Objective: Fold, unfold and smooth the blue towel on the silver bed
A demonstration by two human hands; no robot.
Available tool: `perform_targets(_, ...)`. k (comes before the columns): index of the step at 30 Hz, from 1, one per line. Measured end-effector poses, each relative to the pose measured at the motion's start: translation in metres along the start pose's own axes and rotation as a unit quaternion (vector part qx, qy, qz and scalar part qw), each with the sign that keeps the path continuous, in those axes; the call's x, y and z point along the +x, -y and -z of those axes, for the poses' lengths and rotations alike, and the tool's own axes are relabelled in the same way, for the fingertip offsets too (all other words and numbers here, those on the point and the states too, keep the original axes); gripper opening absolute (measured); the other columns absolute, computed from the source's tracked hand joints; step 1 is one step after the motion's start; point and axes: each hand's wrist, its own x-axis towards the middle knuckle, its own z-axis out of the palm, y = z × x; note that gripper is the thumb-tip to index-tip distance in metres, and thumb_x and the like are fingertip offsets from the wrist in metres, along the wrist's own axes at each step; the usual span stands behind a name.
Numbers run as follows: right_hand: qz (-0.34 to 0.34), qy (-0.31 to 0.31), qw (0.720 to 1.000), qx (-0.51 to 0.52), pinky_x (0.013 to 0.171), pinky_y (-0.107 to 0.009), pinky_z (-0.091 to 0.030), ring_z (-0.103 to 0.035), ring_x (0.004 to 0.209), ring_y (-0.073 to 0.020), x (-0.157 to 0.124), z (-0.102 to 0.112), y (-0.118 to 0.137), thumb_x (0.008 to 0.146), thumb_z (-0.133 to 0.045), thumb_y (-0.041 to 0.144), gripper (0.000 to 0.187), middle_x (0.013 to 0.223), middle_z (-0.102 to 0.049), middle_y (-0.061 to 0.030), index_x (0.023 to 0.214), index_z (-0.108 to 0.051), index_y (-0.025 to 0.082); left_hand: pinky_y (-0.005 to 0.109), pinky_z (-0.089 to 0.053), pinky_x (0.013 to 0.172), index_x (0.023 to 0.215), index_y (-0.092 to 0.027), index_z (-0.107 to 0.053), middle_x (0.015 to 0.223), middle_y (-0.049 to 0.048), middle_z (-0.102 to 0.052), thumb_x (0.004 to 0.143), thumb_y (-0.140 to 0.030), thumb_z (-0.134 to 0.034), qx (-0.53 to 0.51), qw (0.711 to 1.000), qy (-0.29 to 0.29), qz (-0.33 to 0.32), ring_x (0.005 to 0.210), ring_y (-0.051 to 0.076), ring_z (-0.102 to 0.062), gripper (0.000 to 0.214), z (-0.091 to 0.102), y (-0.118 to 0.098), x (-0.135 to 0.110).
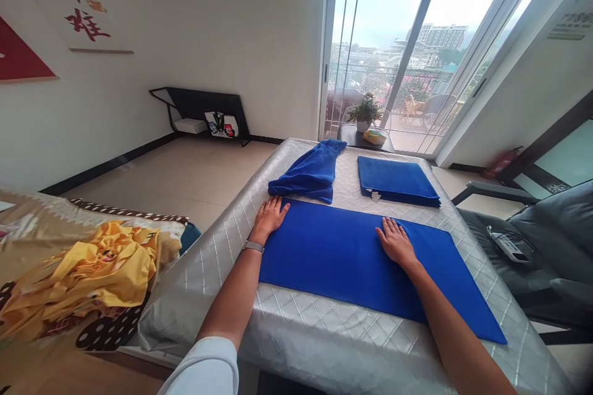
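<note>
A blue towel lies spread flat across the table in front of me. My left hand rests at its far left corner, fingers stretched out. Flat on the towel's far edge, right of the middle, lies my right hand with its fingers extended. Just beyond my left hand is a crumpled blue cloth. A folded stack of blue towels, with a small white tag at its near edge, sits beyond my right hand.
A silvery quilted cover drapes the table. To the left, yellow clothing lies heaped on a patterned cover. A dark armchair stands at the right, holding a power strip. A potted plant stands by the glass door.
</note>
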Motion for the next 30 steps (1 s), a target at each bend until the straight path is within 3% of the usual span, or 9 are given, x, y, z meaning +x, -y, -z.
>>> perform_targets(7,-0.07,0.0,0.997,-0.03,0.125,-0.051,-0.018,-0.018,0.155,-0.0237,-0.008,0.006,-0.103,0.103,-0.014,0.048,0.065,0.169,-0.022,-0.0067,0.162,-0.026,0.023,0.045,-0.018,0.125,0.156,-0.013,-0.038,0.162,0.0137,-0.037,0.105,-0.058,-0.016,0.001,1.0,0.005,0.004,0.152,0.026,-0.029,0.071,0.001,-0.001,-0.001)
perform_targets(10,-0.107,-0.019,0.994,-0.021,0.123,-0.054,-0.022,-0.022,0.154,-0.0261,-0.016,0.005,-0.143,0.103,-0.015,0.046,0.065,0.168,-0.025,-0.0092,0.161,-0.028,0.02,0.045,-0.019,0.125,0.155,-0.011,-0.039,0.161,0.0145,-0.038,0.106,-0.056,-0.017,0.006,1.0,0.008,0.002,0.151,0.026,-0.03,0.071,0.002,-0.001,0.0)
perform_targets(13,-0.135,-0.043,0.99,0.005,0.123,-0.053,-0.023,-0.024,0.153,-0.0287,-0.022,0.002,-0.167,0.102,-0.015,0.049,0.07,0.167,-0.027,-0.0119,0.16,-0.03,0.015,0.045,-0.02,0.125,0.155,-0.01,-0.039,0.161,0.0151,-0.038,0.106,-0.055,-0.017,0.012,1.0,0.012,-0.001,0.151,0.026,-0.031,0.07,0.002,0.0,0.0)
perform_targets(16,-0.148,-0.052,0.987,0.018,0.124,-0.052,-0.021,-0.024,0.153,-0.0303,-0.025,0.0,-0.173,0.1,-0.014,0.052,0.074,0.167,-0.027,-0.0131,0.16,-0.031,0.011,0.045,-0.02,0.125,0.156,-0.013,-0.039,0.162,0.0135,-0.037,0.106,-0.055,-0.017,0.012,1.0,0.014,0.001,0.152,0.025,-0.03,0.069,0.003,0.001,0.0)
perform_targets(24,-0.161,-0.034,0.986,0.018,0.125,-0.048,-0.018,-0.021,0.154,-0.0282,-0.027,0.007,-0.162,0.101,-0.014,0.053,0.074,0.168,-0.024,-0.0107,0.161,-0.029,0.012,0.044,-0.019,0.125,0.155,-0.011,-0.039,0.162,0.0146,-0.037,0.106,-0.052,-0.02,0.018,1.0,0.02,0.002,0.152,0.026,-0.03,0.067,0.005,0.001,0.0)
perform_targets(30,-0.135,-0.136,0.982,-0.007,0.125,-0.05,-0.017,-0.025,0.153,-0.0275,-0.036,0.015,-0.146,0.103,-0.013,0.046,0.069,0.164,-0.033,-0.0155,0.156,-0.037,0.01,0.044,-0.018,0.126,0.155,-0.009,-0.038,0.162,0.0148,-0.037,0.106,-0.052,-0.019,0.019,1.0,0.022,0.005,0.152,0.026,-0.03,0.068,0.005,-0.001,0.001)
